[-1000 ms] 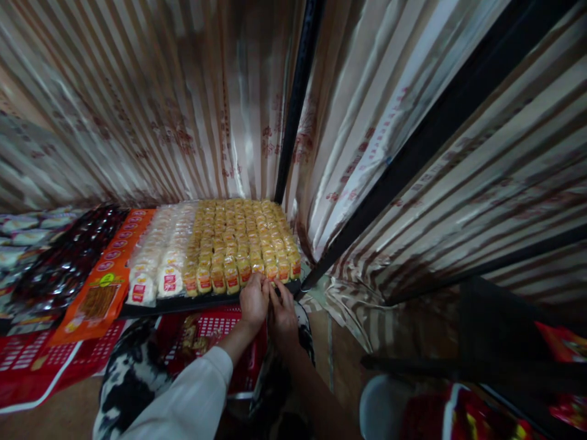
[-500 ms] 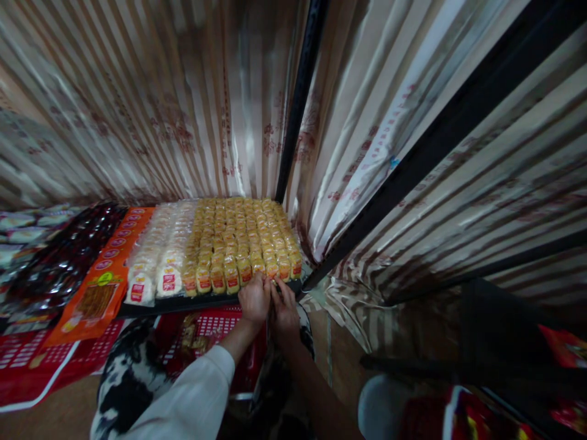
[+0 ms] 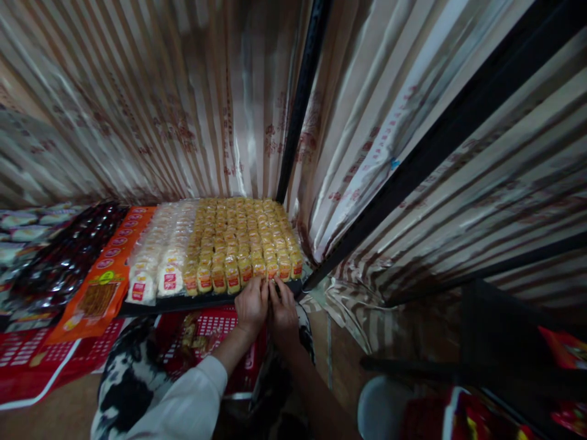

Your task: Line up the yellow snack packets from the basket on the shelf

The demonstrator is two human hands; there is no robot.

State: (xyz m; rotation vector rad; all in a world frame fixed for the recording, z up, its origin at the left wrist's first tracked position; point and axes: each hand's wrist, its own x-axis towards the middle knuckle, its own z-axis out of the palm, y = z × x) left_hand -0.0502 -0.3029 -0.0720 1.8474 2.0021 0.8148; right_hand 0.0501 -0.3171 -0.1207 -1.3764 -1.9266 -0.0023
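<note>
Rows of small yellow wrapped snack packets (image 3: 238, 238) with red-and-orange labels stand packed together on a black shelf (image 3: 192, 302). At the front of these rows, toward the right end, my left hand (image 3: 252, 305) has its fingers bent and pressed together against a packet. Right beside it my right hand (image 3: 283, 308) is closed in the same way, its fingertips touching the same front row. The fingers partly hide what lies between them. White wrapped packets (image 3: 170, 275) fill two rows left of the yellow ones.
An orange snack bag (image 3: 94, 299) and dark shiny packets (image 3: 68, 250) lie farther left. Below the shelf is a red basket (image 3: 220, 321) holding a few gold packets (image 3: 195, 336). Black uprights (image 3: 305, 98) and striped curtains (image 3: 202, 122) stand behind. A pale round container (image 3: 383, 406) sits lower right.
My left hand has shifted slightly to the left, and a small gap shows between the two hands. The packets look unchanged.
</note>
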